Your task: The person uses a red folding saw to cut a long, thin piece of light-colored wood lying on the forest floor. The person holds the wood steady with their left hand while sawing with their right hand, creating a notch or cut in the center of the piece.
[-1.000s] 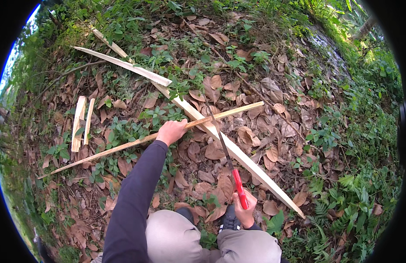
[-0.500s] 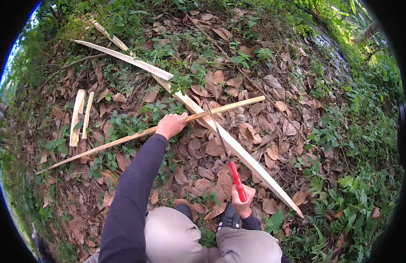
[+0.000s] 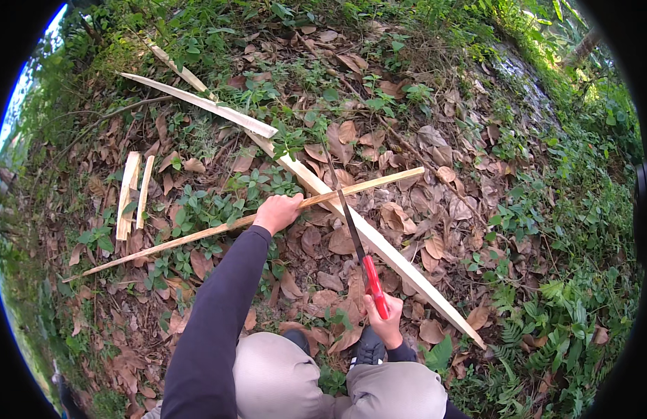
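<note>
Brown leaves (image 3: 342, 241) surround a pale wooden beam (image 3: 400, 260); the left hand (image 3: 278, 213) curls fingers round a slender tan wooden strip (image 3: 383, 181) across it, the right hand (image 3: 385, 321) round a red-handled saw (image 3: 356, 239) crossing the strip.

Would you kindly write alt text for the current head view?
A person's right hand holds a red-handled saw across a thin wooden strip, gripped by the left hand and crossing a thicker plank on leafy ground. Short wood pieces lie to the left.

Leaf-strewn ground (image 3: 313, 262) is lit softly by daylight; sky (image 3: 24, 82) at left is washed out; fisheye edges are curved, black-rimmed.
</note>
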